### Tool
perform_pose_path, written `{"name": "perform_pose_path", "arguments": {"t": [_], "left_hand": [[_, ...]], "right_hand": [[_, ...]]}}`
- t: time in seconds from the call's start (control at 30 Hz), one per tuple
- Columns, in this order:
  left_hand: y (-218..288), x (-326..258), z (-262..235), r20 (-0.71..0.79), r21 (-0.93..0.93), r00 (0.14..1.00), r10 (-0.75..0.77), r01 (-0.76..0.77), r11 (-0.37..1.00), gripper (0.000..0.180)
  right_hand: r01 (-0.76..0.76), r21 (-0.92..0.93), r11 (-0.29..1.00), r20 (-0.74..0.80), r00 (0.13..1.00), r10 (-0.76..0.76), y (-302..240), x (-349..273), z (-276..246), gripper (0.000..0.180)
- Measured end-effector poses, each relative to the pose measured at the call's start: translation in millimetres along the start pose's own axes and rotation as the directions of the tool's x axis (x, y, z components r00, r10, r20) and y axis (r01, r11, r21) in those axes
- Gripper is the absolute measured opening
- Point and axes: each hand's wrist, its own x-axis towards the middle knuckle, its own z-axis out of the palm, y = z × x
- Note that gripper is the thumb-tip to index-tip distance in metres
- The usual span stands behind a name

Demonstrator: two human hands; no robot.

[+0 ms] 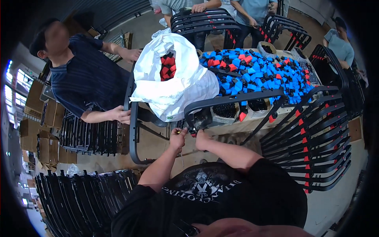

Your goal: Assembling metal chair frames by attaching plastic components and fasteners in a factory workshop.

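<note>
My left hand [178,139] is closed around a screwdriver [182,159], whose thin metal shaft points down below the fist; a bit of yellow shows at the top. Close beside it, my right hand [202,140] grips the near end of a bent black tube frame [237,98]. A small red plastic piece [193,134] sits on that end, between my two hands. My right fingertips are partly hidden. The frame rises from my hands and runs right across the table's front edge.
A white sack [177,94] of red pieces stands before me, beside a heap of blue, red and black plastic pieces [252,75]. Frames are stacked at right [308,146] and lower left [85,193]. At left a co-worker [90,75] holds another frame [133,138]; others work beyond the table.
</note>
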Motion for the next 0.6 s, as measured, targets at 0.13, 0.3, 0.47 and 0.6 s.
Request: {"name": "perform_pose_path", "arguments": {"t": [0.13, 0.3, 0.47, 0.6], "left_hand": [[-10.7, 6.9, -13.3, 0.007, -0.005, 0.998, 0.056, -0.055, 0.998, 0.023], [-16.8, 12.9, -21.6, 0.012, -0.039, 1.000, 0.029, -0.029, 0.999, 0.024], [-31.4, 21.4, -23.0, 0.021, -0.078, 0.996, 0.087, -0.085, 0.993, 0.025], [-33.4, 22.5, -13.9, 0.051, -0.012, 0.996, 0.077, -0.076, 0.997, 0.024]], "right_hand": [[-0.626, 0.694, 0.355, 0.702, 0.698, -0.141, -33.3, -15.8, -78.9, 0.028], [-0.248, 0.515, 0.821, 0.552, 0.829, -0.095, -20.1, -16.7, -47.7, 0.024], [-0.489, 0.726, 0.484, 0.636, 0.744, -0.202, -25.8, -24.7, -77.3, 0.021], [-0.151, 0.108, 0.983, 0.279, 0.953, 0.115, -13.4, -5.7, -15.3, 0.016]]}}
